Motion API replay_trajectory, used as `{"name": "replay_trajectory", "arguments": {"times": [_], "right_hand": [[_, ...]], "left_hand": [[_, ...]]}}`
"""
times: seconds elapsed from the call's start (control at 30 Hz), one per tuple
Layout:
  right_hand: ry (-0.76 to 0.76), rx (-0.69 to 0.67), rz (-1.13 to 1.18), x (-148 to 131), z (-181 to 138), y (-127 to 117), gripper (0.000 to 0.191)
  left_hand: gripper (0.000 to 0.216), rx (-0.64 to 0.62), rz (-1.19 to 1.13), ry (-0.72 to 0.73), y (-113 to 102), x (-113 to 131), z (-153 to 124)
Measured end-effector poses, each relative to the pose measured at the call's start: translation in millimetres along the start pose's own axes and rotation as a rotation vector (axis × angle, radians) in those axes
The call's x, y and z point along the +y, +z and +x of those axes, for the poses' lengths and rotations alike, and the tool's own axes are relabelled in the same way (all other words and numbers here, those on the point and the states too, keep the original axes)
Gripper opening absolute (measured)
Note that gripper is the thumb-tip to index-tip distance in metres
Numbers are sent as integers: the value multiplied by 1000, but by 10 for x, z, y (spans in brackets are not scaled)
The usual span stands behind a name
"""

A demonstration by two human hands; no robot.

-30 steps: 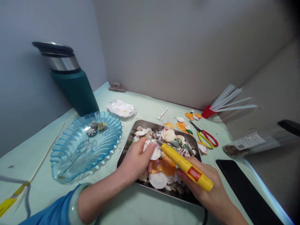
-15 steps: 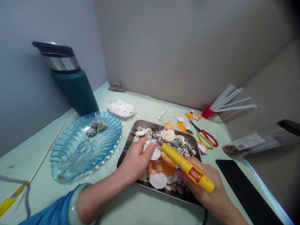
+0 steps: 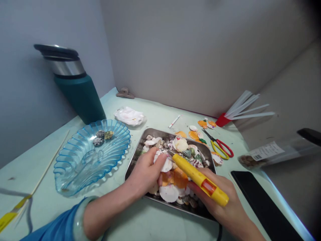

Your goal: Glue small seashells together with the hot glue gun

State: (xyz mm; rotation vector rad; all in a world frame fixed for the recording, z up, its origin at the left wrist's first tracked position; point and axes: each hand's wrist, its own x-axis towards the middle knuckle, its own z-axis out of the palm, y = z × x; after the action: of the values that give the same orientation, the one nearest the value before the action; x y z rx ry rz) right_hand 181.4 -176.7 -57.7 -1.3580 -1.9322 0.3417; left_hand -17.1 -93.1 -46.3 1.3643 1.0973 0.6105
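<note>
My left hand (image 3: 145,172) is closed around a white scallop shell (image 3: 164,161) over a steel tray (image 3: 132,160) heaped with several coloured shells. My right hand (image 3: 223,207) grips a yellow glue gun (image 3: 199,179) with an orange trigger. Its metal tip touches the shell in my left hand. A black cord runs down from the gun at the bottom edge.
A blue shell-shaped glass dish (image 3: 87,155) with three small shells stands left of the tray. Behind it is a teal flask (image 3: 75,87). Red and yellow scissors (image 3: 220,145), loose shells, white glue sticks (image 3: 243,107), a black phone (image 3: 260,204) and a clear packet (image 3: 271,152) lie right.
</note>
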Motion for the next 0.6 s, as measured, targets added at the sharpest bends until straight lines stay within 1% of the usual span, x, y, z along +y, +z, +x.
{"name": "replay_trajectory", "arguments": {"times": [0.13, 0.3, 0.47, 0.6], "right_hand": [[-7, 17, 14, 1, -17, -6, 11], [1, -11, 5, 6, -30, -12, 14], [-13, 9, 3, -4, -6, -2, 13], [15, -8, 5, -12, 1, -7, 12]], "left_hand": [[30, 22, 25, -4, -1, 1, 4], [30, 18, 19, -4, 1, 12, -1], [30, 17, 7, -11, -1, 10, -1], [30, 8, 16, 12, -7, 0, 1]]}}
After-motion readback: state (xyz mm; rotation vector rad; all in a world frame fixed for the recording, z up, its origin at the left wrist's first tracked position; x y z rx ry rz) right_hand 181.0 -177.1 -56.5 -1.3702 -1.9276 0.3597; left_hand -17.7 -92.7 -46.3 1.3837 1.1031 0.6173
